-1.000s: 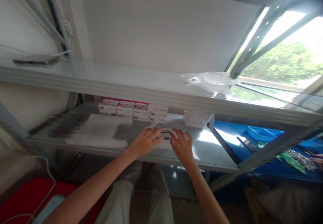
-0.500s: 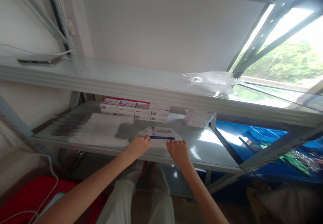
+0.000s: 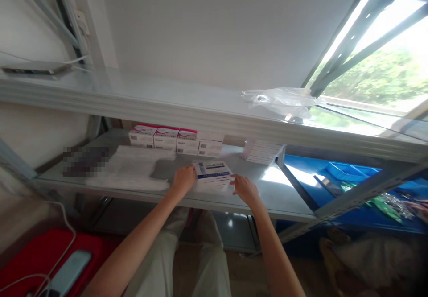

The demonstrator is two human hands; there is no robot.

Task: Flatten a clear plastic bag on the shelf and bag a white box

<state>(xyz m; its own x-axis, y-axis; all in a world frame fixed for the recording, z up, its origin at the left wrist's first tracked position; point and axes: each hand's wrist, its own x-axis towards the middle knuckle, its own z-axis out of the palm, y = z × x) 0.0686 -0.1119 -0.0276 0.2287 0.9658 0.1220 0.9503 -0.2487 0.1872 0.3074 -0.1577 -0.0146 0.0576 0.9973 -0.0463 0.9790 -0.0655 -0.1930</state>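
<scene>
The thin stack of blue-banded white packets (image 3: 212,175), pinched at its edges by the fingers of the left hand (image 3: 183,179) and right hand (image 3: 245,189) near the shelf (image 3: 284,199) front, could be fanned apart or slid off if gripped unevenly.

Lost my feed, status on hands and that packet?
Left hand gripping white packet edge. Right hand at its other side. Packet on lower shelf; box row behind.

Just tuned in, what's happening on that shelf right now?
A person has both hands on a white packet with a blue stripe lying on the grey lower shelf. The left hand holds its left edge and the right hand its right edge. Behind it stands a row of pink-topped boxes, with folded white sheets to the left.
</scene>
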